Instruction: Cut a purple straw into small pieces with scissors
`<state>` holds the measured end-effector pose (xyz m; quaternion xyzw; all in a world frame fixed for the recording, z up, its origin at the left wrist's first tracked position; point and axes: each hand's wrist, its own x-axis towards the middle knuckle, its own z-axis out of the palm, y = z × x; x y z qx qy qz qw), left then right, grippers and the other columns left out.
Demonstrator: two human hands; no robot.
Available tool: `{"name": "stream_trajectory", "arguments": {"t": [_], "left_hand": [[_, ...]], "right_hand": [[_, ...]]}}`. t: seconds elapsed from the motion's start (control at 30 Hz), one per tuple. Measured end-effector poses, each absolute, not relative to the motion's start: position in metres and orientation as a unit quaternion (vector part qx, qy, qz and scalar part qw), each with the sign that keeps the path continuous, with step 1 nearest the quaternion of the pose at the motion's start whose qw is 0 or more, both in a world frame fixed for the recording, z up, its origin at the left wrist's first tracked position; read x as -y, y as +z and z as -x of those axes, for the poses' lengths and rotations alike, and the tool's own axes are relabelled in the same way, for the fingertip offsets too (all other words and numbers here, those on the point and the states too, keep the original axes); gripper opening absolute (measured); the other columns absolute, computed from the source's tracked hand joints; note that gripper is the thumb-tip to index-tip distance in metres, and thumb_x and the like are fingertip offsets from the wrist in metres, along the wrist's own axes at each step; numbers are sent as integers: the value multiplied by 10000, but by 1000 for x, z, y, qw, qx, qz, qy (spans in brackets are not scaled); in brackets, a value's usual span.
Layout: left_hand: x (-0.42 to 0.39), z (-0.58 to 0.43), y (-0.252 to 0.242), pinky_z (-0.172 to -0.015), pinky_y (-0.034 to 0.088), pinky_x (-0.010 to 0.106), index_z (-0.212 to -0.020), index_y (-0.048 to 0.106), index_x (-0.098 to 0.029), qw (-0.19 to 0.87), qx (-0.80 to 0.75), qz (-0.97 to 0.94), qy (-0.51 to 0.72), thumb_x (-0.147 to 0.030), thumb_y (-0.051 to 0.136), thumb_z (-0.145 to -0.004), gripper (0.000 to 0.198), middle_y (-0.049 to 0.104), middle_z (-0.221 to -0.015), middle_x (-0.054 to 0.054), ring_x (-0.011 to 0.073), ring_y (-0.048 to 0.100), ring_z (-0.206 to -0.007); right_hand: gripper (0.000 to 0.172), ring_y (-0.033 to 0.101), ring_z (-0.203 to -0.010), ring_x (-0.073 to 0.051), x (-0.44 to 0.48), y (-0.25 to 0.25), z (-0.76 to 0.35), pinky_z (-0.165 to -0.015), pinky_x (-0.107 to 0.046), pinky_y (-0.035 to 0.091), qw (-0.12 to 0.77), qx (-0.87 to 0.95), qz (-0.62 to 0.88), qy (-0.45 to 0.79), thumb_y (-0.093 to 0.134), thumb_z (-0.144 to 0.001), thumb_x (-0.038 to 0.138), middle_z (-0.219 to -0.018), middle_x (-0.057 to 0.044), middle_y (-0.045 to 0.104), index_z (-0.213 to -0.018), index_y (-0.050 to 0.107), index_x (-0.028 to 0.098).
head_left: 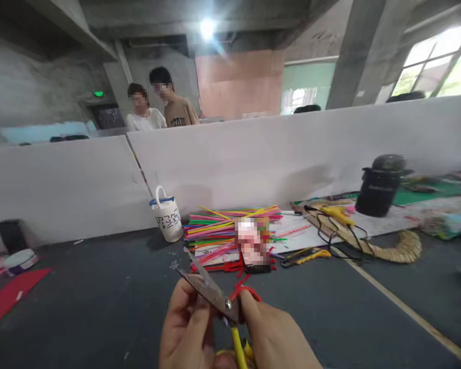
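Observation:
A pair of scissors (pixel 212 293) with a red and a yellow handle is in my right hand (pixel 274 328), which is closed around the handles. The blades are parted and point up and to the left. My left hand (pixel 188 320) is closed in a pinch right beside the lower blade; what its fingers hold is hidden behind the blade. Tiny purple bits show near the scissors' pivot. Beyond the hands lie a bundle of coloured pipe cleaners (pixel 211 228) and a phone (pixel 256 268) propped on them.
A white cup (pixel 171 220) stands near the partition (pixel 230 164). At right are a yellow glue gun (pixel 340 215) with a black cord, a utility knife (pixel 313 256) and a black container (pixel 380 189). Red sheet (pixel 15 294) lies left. Two people (pixel 179 107) are beyond the partition.

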<state>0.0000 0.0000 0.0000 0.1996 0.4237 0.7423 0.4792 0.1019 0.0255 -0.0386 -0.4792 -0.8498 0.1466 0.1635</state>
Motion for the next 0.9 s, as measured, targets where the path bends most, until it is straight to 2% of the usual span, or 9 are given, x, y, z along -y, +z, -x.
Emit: {"name": "stream_trajectory", "arguments": {"t": [0.23,0.37,0.47,0.57,0.7,0.8,0.9], "left_hand": [[-3,-2,3,-500,482,241,-714,657,-206,475,-425,-211,741,-293,757,-601,174,637,-594,-11,120,539,-507],[-4,2,0,-509,469,214,-718,666,-209,490,-406,-216,740,-287,772,-585,187,641,-604,-20,101,531,-511],[-6,8,-3,-572,468,195,-732,678,-209,510,-388,-222,735,-269,804,-540,237,663,-668,-14,108,568,-601],[-9,14,-3,-601,457,182,-704,672,-182,538,-372,-241,717,-255,790,-571,192,642,-674,-9,101,556,-629],[-14,15,-5,-529,409,155,-673,655,-146,614,-334,-267,663,-233,721,-672,109,581,-590,-13,70,483,-540],[-18,12,-7,-503,383,162,-632,634,-127,686,-300,-274,604,-205,689,-705,120,562,-570,-5,68,452,-516],[-19,10,-10,-474,349,167,-600,615,-117,745,-269,-278,543,-187,647,-742,161,529,-540,-8,60,406,-481]], "right_hand": [[319,628,-556,-246,-27,-42,-109,-449,-270,316,225,850,461,122,587,-641,389,-662,-50,660,-839,424,200],[308,607,-513,-237,-26,-43,-108,-425,-274,262,236,853,451,117,506,-705,447,-615,-57,647,-847,431,185],[252,571,-488,-211,-26,-35,-113,-430,-268,231,224,845,465,141,480,-738,426,-614,-60,640,-812,446,188],[239,475,-466,-155,-28,-18,-120,-435,-245,246,257,809,469,242,453,-773,438,-580,-18,574,-734,444,202],[201,402,-517,-108,-36,-1,-127,-467,-203,313,347,726,415,425,527,-739,373,-581,39,460,-668,455,200],[123,385,-464,-86,-42,-2,-128,-428,-187,317,389,660,393,509,550,-704,306,-545,68,423,-740,523,192],[162,346,-362,-64,-47,-4,-127,-352,-181,290,398,607,373,578,542,-693,323,-495,86,419,-777,536,185]]}}
